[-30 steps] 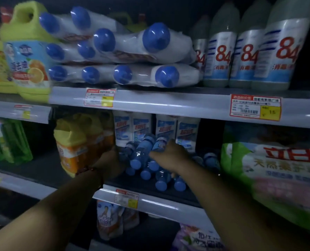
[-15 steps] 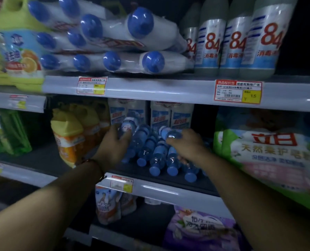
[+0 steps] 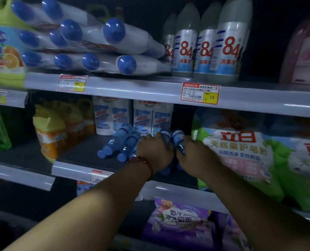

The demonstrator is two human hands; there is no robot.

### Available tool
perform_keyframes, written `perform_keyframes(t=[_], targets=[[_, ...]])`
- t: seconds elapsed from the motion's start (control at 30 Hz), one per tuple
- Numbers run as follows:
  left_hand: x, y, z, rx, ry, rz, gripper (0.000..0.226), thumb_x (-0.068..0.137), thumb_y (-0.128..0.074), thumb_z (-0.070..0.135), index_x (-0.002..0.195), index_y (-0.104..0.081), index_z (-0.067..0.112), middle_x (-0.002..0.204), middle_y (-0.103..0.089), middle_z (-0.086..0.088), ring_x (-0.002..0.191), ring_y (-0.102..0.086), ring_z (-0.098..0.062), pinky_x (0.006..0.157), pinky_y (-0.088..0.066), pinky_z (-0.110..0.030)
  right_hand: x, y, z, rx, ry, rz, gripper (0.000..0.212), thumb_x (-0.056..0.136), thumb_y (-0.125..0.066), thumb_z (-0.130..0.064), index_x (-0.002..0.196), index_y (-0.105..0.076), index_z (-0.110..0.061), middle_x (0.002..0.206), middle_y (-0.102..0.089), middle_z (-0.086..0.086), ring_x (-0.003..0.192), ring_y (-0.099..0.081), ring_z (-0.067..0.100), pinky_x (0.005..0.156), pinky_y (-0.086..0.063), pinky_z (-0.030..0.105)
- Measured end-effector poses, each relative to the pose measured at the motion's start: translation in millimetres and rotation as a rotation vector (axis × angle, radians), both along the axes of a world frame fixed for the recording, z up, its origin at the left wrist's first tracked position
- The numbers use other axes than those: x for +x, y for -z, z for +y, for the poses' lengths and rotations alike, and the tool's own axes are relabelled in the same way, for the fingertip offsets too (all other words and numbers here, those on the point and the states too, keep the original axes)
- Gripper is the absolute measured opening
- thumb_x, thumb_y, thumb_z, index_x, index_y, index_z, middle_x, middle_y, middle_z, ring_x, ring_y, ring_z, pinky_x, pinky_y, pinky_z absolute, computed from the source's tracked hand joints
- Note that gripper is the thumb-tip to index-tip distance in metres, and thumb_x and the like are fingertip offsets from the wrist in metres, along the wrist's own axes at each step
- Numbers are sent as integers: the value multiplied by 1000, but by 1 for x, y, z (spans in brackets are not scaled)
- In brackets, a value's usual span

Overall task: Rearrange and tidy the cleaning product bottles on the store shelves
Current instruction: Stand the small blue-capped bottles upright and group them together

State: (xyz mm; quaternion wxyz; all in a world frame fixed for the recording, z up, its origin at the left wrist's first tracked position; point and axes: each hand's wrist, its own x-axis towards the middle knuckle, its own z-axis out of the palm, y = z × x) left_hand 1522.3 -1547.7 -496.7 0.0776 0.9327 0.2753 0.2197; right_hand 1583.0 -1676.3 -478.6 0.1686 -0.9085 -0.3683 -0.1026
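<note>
Several small blue bottles lie on their sides on the middle shelf (image 3: 81,156), caps toward me. My left hand (image 3: 153,151), with a red bead bracelet on its wrist, grips blue bottles in the middle of the pile. My right hand (image 3: 192,151) holds another blue bottle (image 3: 179,142) just to the right, the two hands touching. Two loose blue bottles (image 3: 114,142) lie to the left of my hands. Behind the pile stand white bottles with blue labels (image 3: 112,118).
Yellow-capped orange jugs (image 3: 49,131) stand at the left of the middle shelf, a large green-and-white detergent bag (image 3: 241,151) at the right. The upper shelf holds white bottles with blue caps (image 3: 103,42) lying stacked and upright "84" disinfectant bottles (image 3: 205,48). A purple bag (image 3: 177,220) lies below.
My left hand has moved right from the leftmost bottles to the middle of the pile, beside my right hand. The bottles under my hands are bunched to the right, two left behind.
</note>
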Motion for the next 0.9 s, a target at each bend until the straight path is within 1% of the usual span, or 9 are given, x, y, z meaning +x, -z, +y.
perform_keyframes(t=[0.13, 0.2, 0.3, 0.37, 0.43, 0.57, 0.67, 0.8, 0.9], targets=[[-27, -15, 35, 162, 75, -127, 54, 100, -29, 50, 109, -72, 19, 108, -69, -18, 106, -62, -42, 88, -47, -42, -1, -9, 10, -17, 78, -80, 48, 101, -43, -51, 126, -52, -12, 118, -60, 16, 101, -63, 36, 71, -46, 36], [-45, -20, 69, 194, -19, -210, 54, 93, -28, 51, 103, -72, 21, 105, -68, -14, 101, -62, -40, 84, -46, -42, -5, -11, 21, -49, 111, -153, 47, 100, -44, -49, 131, -49, -13, 128, -48, 15, 110, -57, 36, 75, -46, 38], [-68, -9, 124, 85, -290, -115, 52, 94, -45, 59, 124, -61, 19, 128, -58, -20, 119, -54, -43, 98, -40, -47, -10, -8, 42, -99, 67, -261, 43, 98, -48, -38, 134, -48, -14, 131, -41, 13, 117, -48, 36, 88, -46, 42], [-79, 7, 160, -218, -363, -22, 74, 88, -55, 73, 138, -49, 20, 148, -43, -22, 135, -42, -43, 111, -34, -48, -10, -5, 53, -130, 55, -274, 43, 95, -51, -29, 136, -48, -15, 132, -42, 13, 118, -44, 37, 93, -42, 44], [-85, 21, 181, -363, -312, 20, 98, 72, -62, 85, 147, -42, 26, 155, -32, -22, 141, -36, -43, 116, -32, -49, -9, -2, 59, -115, 7, -294, 46, 91, -56, -21, 137, -51, -18, 132, -44, 12, 117, -44, 37, 94, -40, 45], [-83, 30, 171, -172, -271, 127, 90, 80, -74, 60, 153, -29, 32, 145, -34, -25, 129, -45, -47, 106, -43, -47, -3, 5, 70, 22, -223, -310, 38, 89, -58, -9, 125, -65, -16, 123, -57, 8, 113, -50, 36, 93, -44, 45], [-81, 31, 166, -245, -245, 83, 86, 84, -72, 56, 154, -28, 31, 145, -32, -24, 127, -47, -48, 107, -43, -44, -3, 8, 80, 192, -289, -185, 23, 99, -54, -33, 113, -68, -22, 112, -61, 1, 110, -49, 28, 93, -46, 45], [-84, 31, 171, -247, -150, 80, 71, 91, -69, 45, 153, -38, 27, 150, -43, -19, 134, -44, -41, 112, -37, -35, 0, 12, 76, 71, -355, -96, 56, 82, -56, -75, 123, -60, -36, 120, -51, -12, 120, -36, 16, 100, -39, 40], [-90, 30, 177, -300, -151, 75, 73, 86, -74, 49, 149, -45, 27, 148, -50, -15, 134, -48, -37, 114, -38, -34, 3, 15, 67, -68, -409, -152, 75, 75, -61, -78, 138, -51, -38, 130, -45, -12, 128, -33, 16, 107, -36, 42]])
